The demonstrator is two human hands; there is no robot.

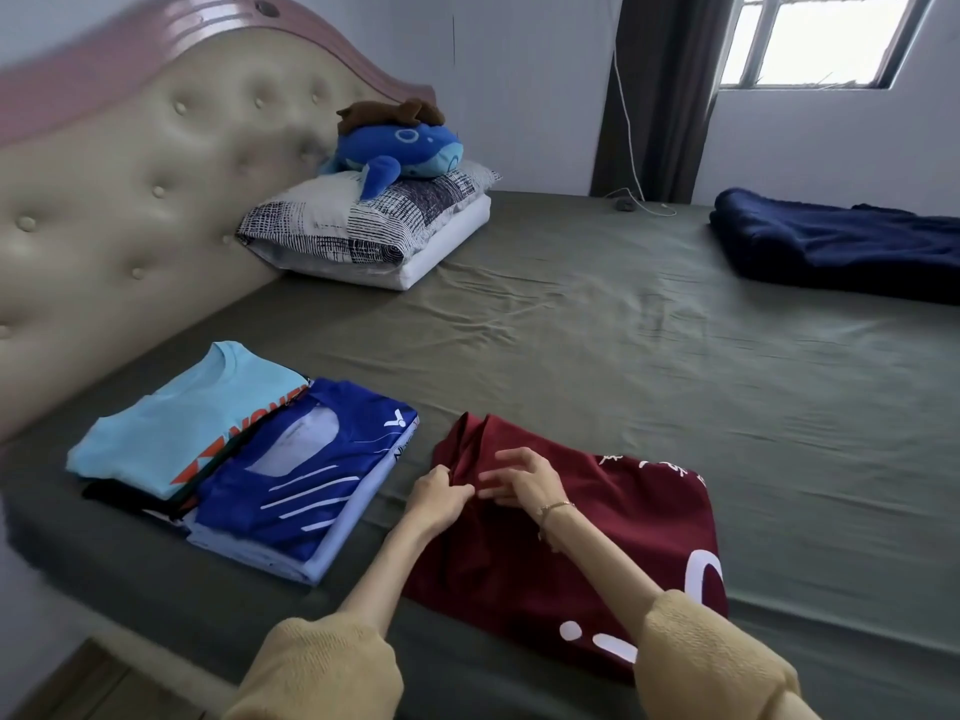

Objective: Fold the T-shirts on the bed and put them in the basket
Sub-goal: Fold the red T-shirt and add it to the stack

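Note:
A maroon T-shirt [613, 543] with white print lies partly folded near the bed's front edge. My left hand [436, 498] pinches a fold of its fabric near the collar. My right hand [519, 478] rests just beside it on the same fold, fingers bent onto the cloth. To the left lie folded shirts: a royal-blue one [306, 475] on a pale stack, and a light-blue one [182, 423] over a dark garment. No basket is in view.
The bed's grey-green sheet [623, 330] stretches away to the right. A padded headboard [130, 200] runs along the left. Pillows [363, 226] with a blue plush toy [400, 153] sit at the back, a navy blanket [841, 246] at far right.

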